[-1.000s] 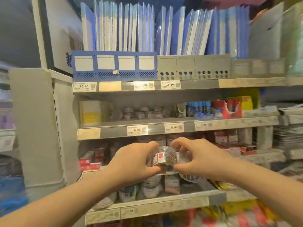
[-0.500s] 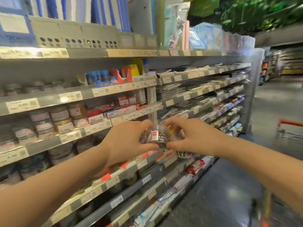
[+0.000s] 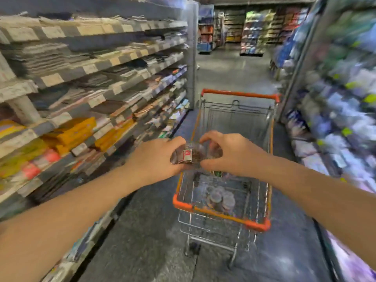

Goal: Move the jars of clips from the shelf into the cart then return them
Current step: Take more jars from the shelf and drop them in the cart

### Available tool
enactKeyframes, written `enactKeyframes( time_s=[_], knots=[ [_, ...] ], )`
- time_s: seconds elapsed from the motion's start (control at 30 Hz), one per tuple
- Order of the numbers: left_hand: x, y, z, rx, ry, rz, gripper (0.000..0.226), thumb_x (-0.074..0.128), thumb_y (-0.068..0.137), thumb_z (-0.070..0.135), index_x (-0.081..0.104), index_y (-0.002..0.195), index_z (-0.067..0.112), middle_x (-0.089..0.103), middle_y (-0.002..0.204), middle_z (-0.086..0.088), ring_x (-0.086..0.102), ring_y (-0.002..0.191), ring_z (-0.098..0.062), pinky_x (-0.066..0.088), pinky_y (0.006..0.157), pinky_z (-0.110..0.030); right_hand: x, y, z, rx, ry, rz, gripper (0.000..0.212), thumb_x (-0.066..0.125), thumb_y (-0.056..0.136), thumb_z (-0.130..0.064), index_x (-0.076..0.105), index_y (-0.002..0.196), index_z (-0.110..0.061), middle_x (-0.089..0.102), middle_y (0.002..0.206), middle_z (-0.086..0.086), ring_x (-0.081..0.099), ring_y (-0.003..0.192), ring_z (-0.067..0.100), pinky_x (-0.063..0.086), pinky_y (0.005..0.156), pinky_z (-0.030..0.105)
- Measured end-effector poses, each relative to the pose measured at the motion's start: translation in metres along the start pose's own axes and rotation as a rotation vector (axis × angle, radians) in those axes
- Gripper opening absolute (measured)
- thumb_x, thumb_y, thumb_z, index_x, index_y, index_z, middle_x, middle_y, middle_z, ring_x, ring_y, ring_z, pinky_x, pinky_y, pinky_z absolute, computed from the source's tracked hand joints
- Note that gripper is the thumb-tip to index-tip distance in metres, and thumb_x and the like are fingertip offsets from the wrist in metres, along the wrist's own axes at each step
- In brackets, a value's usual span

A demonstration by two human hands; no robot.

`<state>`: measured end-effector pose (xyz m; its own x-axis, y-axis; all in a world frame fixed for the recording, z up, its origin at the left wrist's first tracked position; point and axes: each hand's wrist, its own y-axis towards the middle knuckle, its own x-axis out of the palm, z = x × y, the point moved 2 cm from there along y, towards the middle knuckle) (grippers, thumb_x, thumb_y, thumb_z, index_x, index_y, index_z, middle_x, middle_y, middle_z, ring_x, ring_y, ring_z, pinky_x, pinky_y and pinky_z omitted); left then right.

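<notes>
**Jar of clips held over the cart, not yet let go**

Risks, as judged from here:
- The labelled jar (image 3: 188, 155) is pinched between two hands and neither wraps it fully. If one grip eases before the other takes the weight, the jar drops.
- A drop would land on the jars in the basket (image 3: 220, 198). A lid could pop and clips could scatter through the wire mesh.
- The jar hangs close above the cart's (image 3: 221, 214) left side. Let go too far left, it could clip the orange rim and fall to the floor (image 3: 142, 231).
- A second clear jar may sit under the right hand. It is too blurred to be sure, but two carried at once would make a slip likelier.

Pose, left to right:
- Left shelf (image 3: 91, 68): stacked stationery, blurred, well apart from the hands.
- Left hand (image 3: 156, 159): forearm stretched forward, back of hand up. The thumb and fingers curl round the jar's left end, so the grip is grasping the jar.
- Right hand (image 3: 230, 153): arched over the jar with fingers bent down on its right side. This grip is also grasping the jar.
- Cart: straight ahead in the aisle, with a small cluster of jars on the basket floor at its near end.
- Right shelf (image 3: 335, 88): heavily blurred, goods unreadable
</notes>
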<state>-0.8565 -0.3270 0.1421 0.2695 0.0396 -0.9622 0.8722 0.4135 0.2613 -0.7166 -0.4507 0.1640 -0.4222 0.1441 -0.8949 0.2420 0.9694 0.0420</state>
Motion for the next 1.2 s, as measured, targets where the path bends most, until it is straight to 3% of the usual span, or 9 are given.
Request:
enactKeyframes(
  time_s=[0.1,0.23,0.37,0.6,0.8,0.97,1.07,1.2],
  knots=[
    [0.041,0.040,0.019,0.058,-0.047,-0.039,0.055,0.055,0.076,0.067,0.046,0.113,0.028,0.061,0.096,0.004,0.058,0.088,-0.021,0.040,0.061,-0.032,0.002,0.002,0.050,0.051,-0.001,0.019,0.057,0.067,0.079,-0.043,0.045,0.129,-0.027,0.060,0.101,-0.004,0.058,0.089,0.014,0.049,0.081,0.034],
    [0.101,0.091,0.024,0.084,-0.125,-0.109,0.046,0.057,0.077,0.063,0.046,0.105,0.028,0.057,0.082,0.004,0.055,0.078,-0.018,0.042,0.059,-0.030,0.019,0.025,0.111,0.147,-0.007,-0.009,0.055,0.066,0.082,-0.040,0.044,0.130,-0.024,0.060,0.102,-0.002,0.059,0.090,0.015,0.051,0.077,0.033],
    [0.176,0.150,0.010,0.106,-0.164,-0.240,0.045,0.047,0.073,0.073,0.038,0.093,0.033,0.054,0.073,0.010,0.053,0.067,-0.013,0.043,0.054,-0.030,0.053,0.067,0.174,0.254,0.050,-0.029,0.055,0.063,0.084,-0.040,0.042,0.132,-0.024,0.061,0.097,-0.004,0.058,0.084,0.013,0.051,0.073,0.030],
    [0.310,0.229,-0.016,0.193,-0.127,-0.445,0.046,0.049,0.085,0.061,0.043,0.115,0.028,0.060,0.099,0.002,0.055,0.093,-0.021,0.036,0.057,-0.028,0.128,0.140,0.274,0.514,0.149,-0.123,0.056,0.061,0.086,-0.040,0.040,0.136,-0.022,0.050,0.076,-0.016,0.051,0.070,0.004,0.038,0.063,0.022],
    [0.410,0.207,-0.011,0.217,-0.180,-0.710,0.053,0.048,0.087,0.056,0.040,0.126,0.021,0.058,0.106,-0.006,0.054,0.099,-0.028,0.043,0.068,-0.036,0.211,0.145,0.325,0.660,0.233,-0.307,0.055,0.063,0.085,-0.044,0.044,0.134,-0.028,0.058,0.087,-0.007,0.055,0.077,0.013,0.046,0.068,0.028],
    [0.478,0.163,-0.008,0.194,-0.199,-0.827,0.041,0.053,0.084,0.057,0.045,0.106,0.024,0.059,0.099,-0.004,0.056,0.093,-0.026,0.044,0.066,-0.033,0.278,0.129,0.344,0.742,0.274,-0.474,0.041,0.062,0.085,-0.041,0.057,0.123,-0.025,0.060,0.090,-0.002,0.054,0.079,0.015,0.040,0.064,0.025],
    [0.505,0.144,-0.003,0.241,-0.156,-0.890,0.053,0.051,0.082,0.063,0.041,0.121,0.029,0.057,0.113,-0.004,0.053,0.104,-0.027,0.050,0.081,-0.040,0.311,0.117,0.349,0.774,0.316,-0.505,0.033,0.061,0.086,-0.042,0.061,0.116,-0.029,0.065,0.091,-0.001,0.059,0.082,0.019,0.049,0.067,0.027],
    [0.534,0.125,0.001,0.344,-0.094,-0.890,0.055,0.049,0.085,0.058,0.038,0.130,0.027,0.055,0.123,-0.003,0.051,0.111,-0.027,0.047,0.082,-0.038,0.357,0.101,0.355,0.747,0.229,-0.529,0.037,0.055,0.083,-0.043,0.053,0.119,-0.033,0.066,0.102,0.002,0.063,0.095,0.025,0.054,0.077,0.036]
  ],
)
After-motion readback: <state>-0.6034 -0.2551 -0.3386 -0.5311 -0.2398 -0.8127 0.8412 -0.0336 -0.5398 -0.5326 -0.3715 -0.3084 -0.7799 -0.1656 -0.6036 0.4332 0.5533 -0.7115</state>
